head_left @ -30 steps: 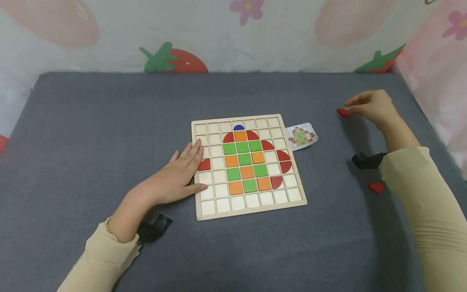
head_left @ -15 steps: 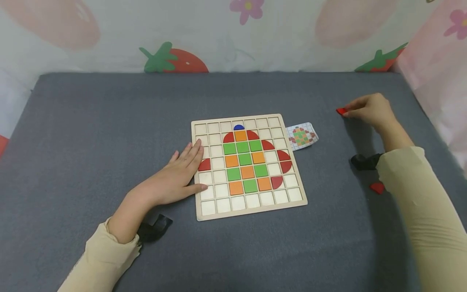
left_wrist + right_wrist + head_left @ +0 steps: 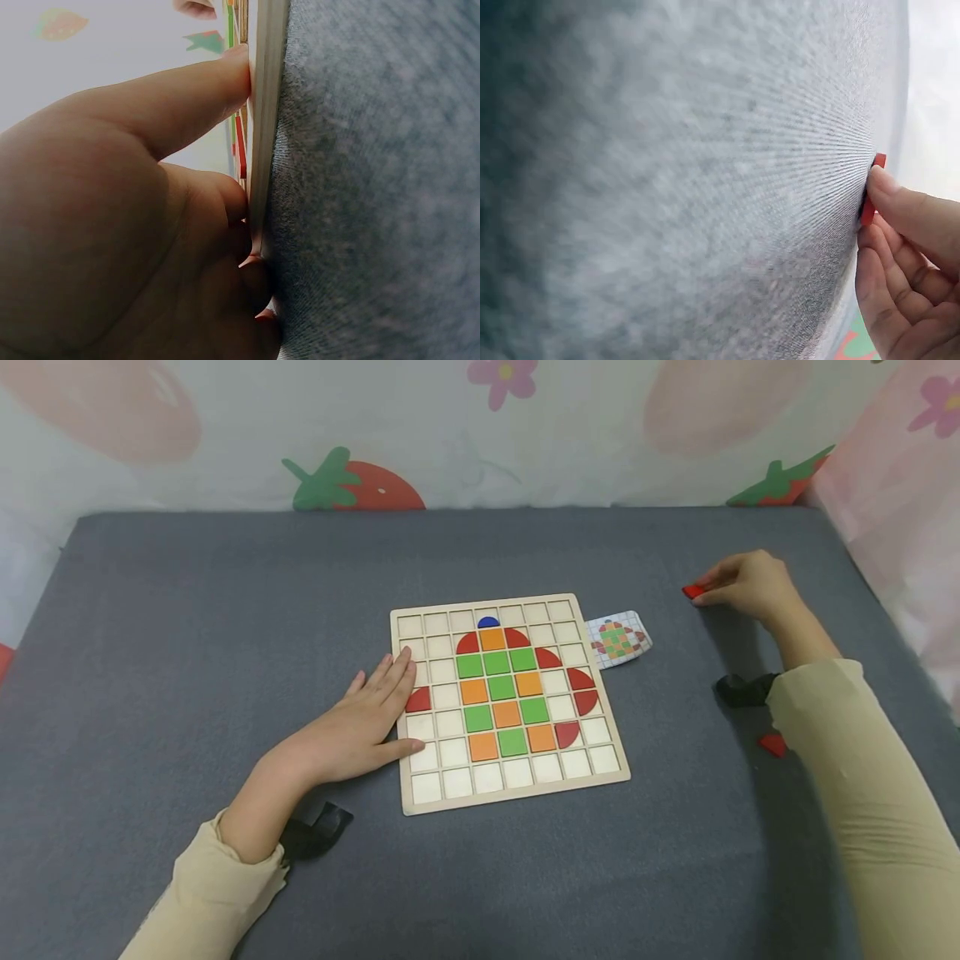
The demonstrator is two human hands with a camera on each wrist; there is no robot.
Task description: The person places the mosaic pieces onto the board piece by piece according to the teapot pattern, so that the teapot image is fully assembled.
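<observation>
My left hand (image 3: 360, 722) rests with straight fingers on the left edge of a wooden grid board (image 3: 517, 796). Green and orange squares, red quarter-circle tiles and a blue half-round tile (image 3: 488, 622) sit in its cells. One red tile (image 3: 418, 699) lies beside the left fingers. Far to the right, above the cloth, my right hand (image 3: 753, 585) pinches a small red tile (image 3: 692, 592) between thumb and fingers. From the right wrist, that red tile (image 3: 880, 160) appears edge-on, close to the cloth. In the left wrist view, the thumb (image 3: 187, 97) touches the board's rim.
A printed pattern card (image 3: 619, 641) lies against the board's right edge. Another red tile (image 3: 772, 744) is on the grey cloth (image 3: 225, 585) by the right forearm. Black wrist mounts (image 3: 742, 691) stick out near both sleeves. A printed curtain (image 3: 562, 452) hangs behind the table.
My right hand has taken hold of the red tile and shifted slightly left with it. The left hand stays on the board.
</observation>
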